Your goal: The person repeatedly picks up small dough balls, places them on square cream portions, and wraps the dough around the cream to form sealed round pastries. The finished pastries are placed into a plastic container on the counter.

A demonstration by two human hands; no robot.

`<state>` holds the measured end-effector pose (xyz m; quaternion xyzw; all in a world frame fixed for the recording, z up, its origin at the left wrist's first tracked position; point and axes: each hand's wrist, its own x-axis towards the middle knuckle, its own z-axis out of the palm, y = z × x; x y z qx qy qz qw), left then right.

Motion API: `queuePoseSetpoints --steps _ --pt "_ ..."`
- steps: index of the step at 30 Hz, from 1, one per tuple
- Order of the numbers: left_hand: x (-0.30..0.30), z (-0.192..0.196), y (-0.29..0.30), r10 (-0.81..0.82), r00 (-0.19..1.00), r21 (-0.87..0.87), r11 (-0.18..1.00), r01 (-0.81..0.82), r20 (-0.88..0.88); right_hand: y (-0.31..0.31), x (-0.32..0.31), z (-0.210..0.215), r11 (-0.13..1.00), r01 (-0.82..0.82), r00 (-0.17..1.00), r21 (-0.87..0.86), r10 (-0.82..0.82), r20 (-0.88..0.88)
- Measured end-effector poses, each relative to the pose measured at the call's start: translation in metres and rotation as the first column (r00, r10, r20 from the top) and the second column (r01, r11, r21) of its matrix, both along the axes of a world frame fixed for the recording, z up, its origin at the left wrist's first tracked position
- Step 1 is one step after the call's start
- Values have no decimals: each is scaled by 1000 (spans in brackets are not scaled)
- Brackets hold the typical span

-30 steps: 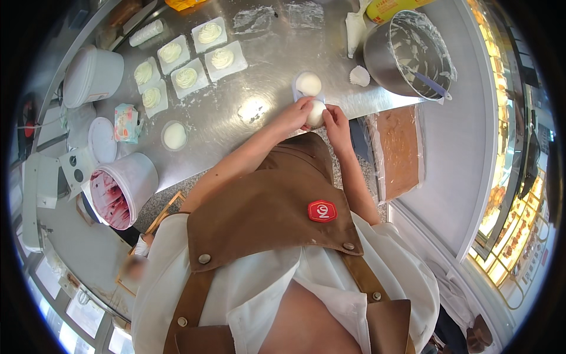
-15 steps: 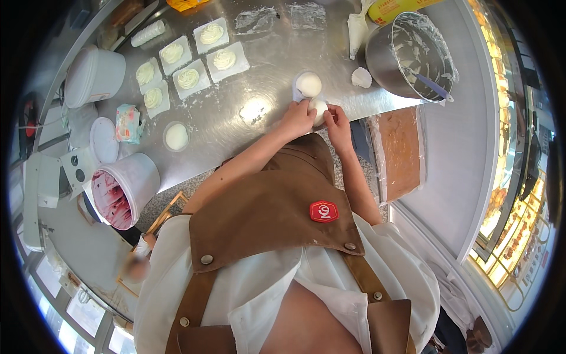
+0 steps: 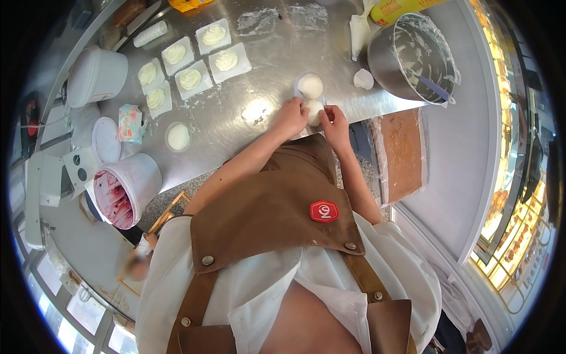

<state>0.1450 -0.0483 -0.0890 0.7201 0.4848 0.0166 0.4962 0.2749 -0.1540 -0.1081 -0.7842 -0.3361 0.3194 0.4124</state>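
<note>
badge (image 3: 325,211) on the brown apron (image 3: 259,218) is showing a pale emblem on red, and printing is running across the yellow bag (image 3: 396,9) at the far right of the table. more characters are standing on the display glass (image 3: 533,262) near the right rim, bending with the lens. a soft packet (image 3: 131,124) at left is carrying a pastel print.

the metal table (image 3: 236,133) is ending in a slanting near edge just in front of the apron. bare steel is spreading left of the hands toward a white ball in a clear cup (image 3: 178,137) and 6 cream swirls (image 3: 190,79) on white squares. to the right, a paper cup (image 3: 363,79), a piping bag (image 3: 359,36) and a metal bowl (image 3: 407,59) are narrowing the room.

the left hand (image 3: 293,117) is pressing closely bent fingers against the left side of the near white ball (image 3: 313,111); the right hand (image 3: 335,125) is pinching its right side with thumb and fingertips, a small gap between them. the ball is sitting between both hands, just inside the edge; i cannot tell how far the fingers are reaching beneath. a 2nd white ball (image 3: 310,86) is resting just beyond.
</note>
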Motion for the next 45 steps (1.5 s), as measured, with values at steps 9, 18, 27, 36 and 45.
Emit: queuePoseSetpoints --steps 9,18,27,36,45 --pt "-9 4 9 60 997 -54 997 -58 42 2 10 6 998 54 980 -13 -55 -189" --pt "3 -5 40 133 968 167 971 -170 214 33 36 -21 994 107 981 3 -105 -164" --pt "15 1 57 46 983 196 977 -82 180 57 43 -22 993 21 986 -117 -1 165" --pt "6 1 48 -16 997 205 979 0 76 78 50 -10 995 -97 957 8 91 275" --pt "3 22 52 -204 961 352 927 127 189 51 60 6 937 -330 943 113 334 -12"
